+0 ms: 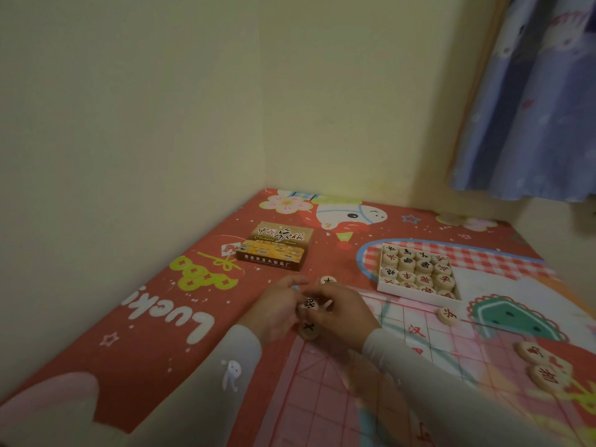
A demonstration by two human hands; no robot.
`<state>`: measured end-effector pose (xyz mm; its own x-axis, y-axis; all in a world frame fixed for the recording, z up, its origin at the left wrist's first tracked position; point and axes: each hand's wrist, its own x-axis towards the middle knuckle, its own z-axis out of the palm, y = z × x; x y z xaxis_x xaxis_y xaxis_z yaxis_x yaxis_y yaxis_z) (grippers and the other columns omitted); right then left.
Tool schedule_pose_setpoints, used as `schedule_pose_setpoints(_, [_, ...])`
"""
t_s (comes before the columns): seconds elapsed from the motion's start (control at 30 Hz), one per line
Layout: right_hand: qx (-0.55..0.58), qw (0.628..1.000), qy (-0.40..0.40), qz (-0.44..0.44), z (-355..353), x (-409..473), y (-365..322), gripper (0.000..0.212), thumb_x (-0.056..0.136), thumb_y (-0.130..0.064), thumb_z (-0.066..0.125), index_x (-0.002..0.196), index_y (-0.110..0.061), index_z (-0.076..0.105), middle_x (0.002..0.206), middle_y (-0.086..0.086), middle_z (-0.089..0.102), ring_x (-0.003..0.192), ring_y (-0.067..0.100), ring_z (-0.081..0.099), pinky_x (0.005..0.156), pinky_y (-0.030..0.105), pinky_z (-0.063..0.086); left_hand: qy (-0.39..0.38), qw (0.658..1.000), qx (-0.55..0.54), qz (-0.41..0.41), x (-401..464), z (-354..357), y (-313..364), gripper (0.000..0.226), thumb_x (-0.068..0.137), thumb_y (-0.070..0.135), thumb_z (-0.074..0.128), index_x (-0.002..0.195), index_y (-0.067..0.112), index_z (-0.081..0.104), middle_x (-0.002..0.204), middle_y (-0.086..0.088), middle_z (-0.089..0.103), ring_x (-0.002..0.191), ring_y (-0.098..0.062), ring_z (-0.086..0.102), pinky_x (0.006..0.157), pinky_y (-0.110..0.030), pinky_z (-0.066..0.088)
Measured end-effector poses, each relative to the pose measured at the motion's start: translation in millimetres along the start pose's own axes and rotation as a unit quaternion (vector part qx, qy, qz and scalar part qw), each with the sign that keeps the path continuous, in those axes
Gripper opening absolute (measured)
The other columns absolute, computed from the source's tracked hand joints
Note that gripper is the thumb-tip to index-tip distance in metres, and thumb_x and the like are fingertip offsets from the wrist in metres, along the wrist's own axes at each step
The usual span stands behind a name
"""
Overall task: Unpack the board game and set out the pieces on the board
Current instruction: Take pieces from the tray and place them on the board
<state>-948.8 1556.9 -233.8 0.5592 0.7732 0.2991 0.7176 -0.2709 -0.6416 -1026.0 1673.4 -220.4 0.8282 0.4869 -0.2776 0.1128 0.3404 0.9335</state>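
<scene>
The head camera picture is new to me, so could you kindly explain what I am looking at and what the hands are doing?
There is no machine here: the single picture comes from a wide-angle camera worn on a person's head, looking forward and down. The left hand and the right hand meet over the far left corner of a thin printed game board, and together pinch a round wooden piece with a black character. Another black-marked piece lies just below it. The board lies on a red cartoon cloth. Behind it sits an open white tray full of pieces, with the game's lid further left. A few red-marked pieces, such as one near the tray, lie loose.
</scene>
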Motion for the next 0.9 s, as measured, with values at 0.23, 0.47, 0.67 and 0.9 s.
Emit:
schedule_pose_setpoints(0.23, [-0.019,0.999,0.011,0.024,11.2,-42.7,2.5,0.023,0.082,-0.034,0.069,0.104,-0.029,0.069,0.100,-0.013,0.060,0.090,0.003,0.055,0.079,0.010,0.043,0.089,0.952,0.285,0.063,-7.1,-30.8,-16.6,0.019,0.091,0.007,0.051,0.093,0.021,0.062,0.097,-0.008,0.067,0.084,-0.020,0.063,0.076,-0.032,0.054])
schedule_pose_setpoints(0.47, [-0.052,0.999,-0.005,-0.003,24.9,-60.4,-2.6,0.020,0.082,-0.030,0.070,0.098,-0.018,0.066,0.096,-0.007,0.051,0.089,0.009,0.053,0.081,0.013,0.043,0.111,0.781,0.592,0.165,-29.5,-52.7,-27.6,0.036,0.092,0.015,0.046,0.123,0.015,0.063,0.125,-0.009,0.061,0.112,-0.025,0.058,0.094,-0.031,0.044])
schedule_pose_setpoints(0.67, [-0.074,0.997,-0.006,-0.001,35.3,-61.6,-2.6,0.018,0.085,-0.036,0.066,0.094,-0.020,0.068,0.097,-0.003,0.058,0.089,0.011,0.055,0.083,0.023,0.046,0.075,0.736,0.654,0.160,-30.1,-62.9,-36.2,0.030,0.093,0.021,0.043,0.113,0.012,0.064,0.115,-0.011,0.059,0.105,-0.028,0.056,0.092,-0.038,0.047])
schedule_pose_setpoints(0.9, [-0.044,0.999,0.007,0.018,14.8,-60.1,3.4,0.016,0.087,-0.036,0.064,0.096,-0.025,0.071,0.098,-0.013,0.055,0.092,0.004,0.053,0.081,0.012,0.040,0.068,0.714,0.675,0.175,-19.6,-62.6,-28.1,0.024,0.090,0.024,0.048,0.102,0.016,0.067,0.106,-0.007,0.062,0.096,-0.024,0.058,0.084,-0.033,0.049])
